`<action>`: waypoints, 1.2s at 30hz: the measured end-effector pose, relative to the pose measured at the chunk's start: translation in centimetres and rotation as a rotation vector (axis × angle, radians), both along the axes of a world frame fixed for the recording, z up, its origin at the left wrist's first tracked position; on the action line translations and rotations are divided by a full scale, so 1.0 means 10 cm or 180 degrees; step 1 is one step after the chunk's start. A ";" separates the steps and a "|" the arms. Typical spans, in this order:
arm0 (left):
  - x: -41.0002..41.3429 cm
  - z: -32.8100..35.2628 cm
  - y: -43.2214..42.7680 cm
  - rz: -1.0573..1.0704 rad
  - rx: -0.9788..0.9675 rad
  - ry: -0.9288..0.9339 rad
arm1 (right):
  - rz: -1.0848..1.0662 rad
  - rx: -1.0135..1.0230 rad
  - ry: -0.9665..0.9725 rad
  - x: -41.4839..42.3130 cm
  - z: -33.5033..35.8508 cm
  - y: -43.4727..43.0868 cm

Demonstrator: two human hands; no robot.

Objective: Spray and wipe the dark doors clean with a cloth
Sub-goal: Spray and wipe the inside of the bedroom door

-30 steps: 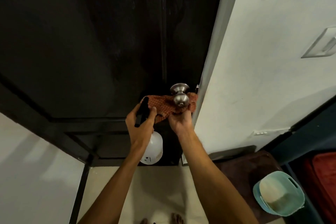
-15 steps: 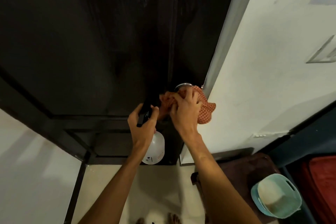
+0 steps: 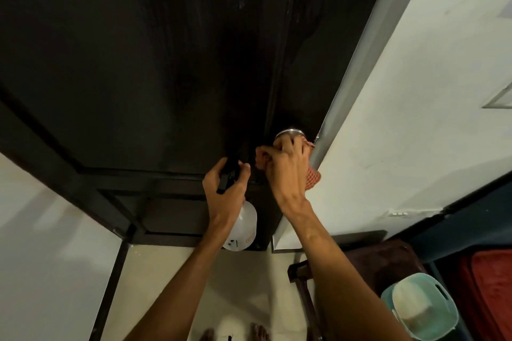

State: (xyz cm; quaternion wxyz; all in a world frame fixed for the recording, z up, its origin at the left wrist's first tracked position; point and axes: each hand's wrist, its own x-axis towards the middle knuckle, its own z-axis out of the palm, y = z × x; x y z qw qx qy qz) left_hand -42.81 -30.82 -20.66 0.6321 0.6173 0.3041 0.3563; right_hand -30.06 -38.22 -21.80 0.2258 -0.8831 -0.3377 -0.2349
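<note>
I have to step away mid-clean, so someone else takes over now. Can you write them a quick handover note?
Left grip: holds the white plastic spray bottle by its black trigger head, low in front of the door.
Right grip: grips the orange checked cloth round the round silver metal doorknob.
Done: knob wipe under way; how much of the tall dark panelled door was wiped cannot be told.
Left: pale streaks high on the panel suggest it needs spraying and wiping.
</note>
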 end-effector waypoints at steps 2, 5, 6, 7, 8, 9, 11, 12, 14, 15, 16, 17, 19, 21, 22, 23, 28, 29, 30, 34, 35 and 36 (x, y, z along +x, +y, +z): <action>0.01 0.01 0.00 0.0034 -0.0051 -0.0039 | -0.0423 0.1046 0.0488 0.02 0.07 -0.05; 0.00 0.01 0.01 0.0036 -0.0055 -0.0101 | -0.0884 0.3828 0.2312 0.09 -0.03 -0.13; 0.00 0.00 0.01 0.0016 -0.0073 -0.0109 | -0.0813 0.4583 0.3128 0.10 -0.08 -0.15; 0.00 0.00 0.01 0.0001 -0.0086 -0.0101 | -0.0622 0.5060 0.3978 0.10 -0.18 -0.16; 0.00 0.00 0.01 -0.0017 -0.0088 -0.0081 | -0.0405 0.5321 0.4745 0.06 -0.25 -0.17; 0.00 0.00 0.01 -0.0027 -0.0078 -0.0066 | -0.0252 0.5387 0.5345 0.01 -0.32 -0.15; 0.01 0.01 0.01 -0.0033 -0.0088 -0.0069 | -0.0050 0.5598 0.5961 -0.07 -0.40 -0.05; 0.01 0.03 0.01 -0.0025 -0.0111 -0.0072 | 0.0042 0.5757 0.6141 -0.07 -0.40 0.01; 0.00 0.06 0.02 -0.0014 -0.0110 -0.0078 | 0.0201 0.5969 0.6287 -0.07 -0.33 0.10; 0.00 0.06 0.03 -0.0015 -0.0092 -0.0090 | 0.0250 0.6024 0.6249 -0.06 -0.28 0.09; -0.01 0.06 0.04 -0.0022 -0.0056 -0.0095 | 0.0350 0.6141 0.6136 -0.06 -0.25 0.07; -0.01 0.06 0.05 -0.0033 -0.0018 -0.0100 | 0.0448 0.6338 0.5943 -0.06 -0.24 0.03; -0.04 0.08 0.07 -0.0011 0.0035 -0.0107 | 0.0583 0.6689 0.5378 -0.10 -0.20 -0.07; -0.06 0.06 0.09 -0.0007 0.0026 -0.0111 | 0.0329 0.6227 0.4570 -0.11 -0.17 -0.13; -0.06 0.06 0.09 -0.0013 0.0014 -0.0103 | 0.0111 0.5581 0.4024 -0.10 -0.16 -0.14; -0.07 0.05 0.09 -0.0015 0.0004 -0.0094 | -0.0036 0.4707 0.3389 -0.09 -0.15 -0.15; -0.06 0.06 0.06 -0.0011 -0.0096 -0.0120 | -0.0258 0.0291 0.0393 -0.04 -0.03 -0.08; -0.07 0.07 0.04 -0.0014 -0.0158 -0.0110 | -0.0282 -0.0089 0.0215 -0.05 0.01 -0.06; -0.08 0.07 0.04 -0.0033 -0.0189 -0.0107 | -0.0326 -0.0412 0.0115 -0.04 -0.03 -0.04; -0.10 0.04 0.05 -0.0034 -0.0079 -0.0082 | -0.0145 -0.0557 -0.0031 -0.03 -0.04 -0.07; -0.11 0.04 0.06 -0.0019 -0.0065 -0.0058 | -0.0089 -0.0150 0.0115 -0.02 0.00 -0.08; -0.12 0.04 0.07 -0.0009 -0.0066 -0.0058 | -0.0146 0.0573 0.0411 0.01 0.06 -0.07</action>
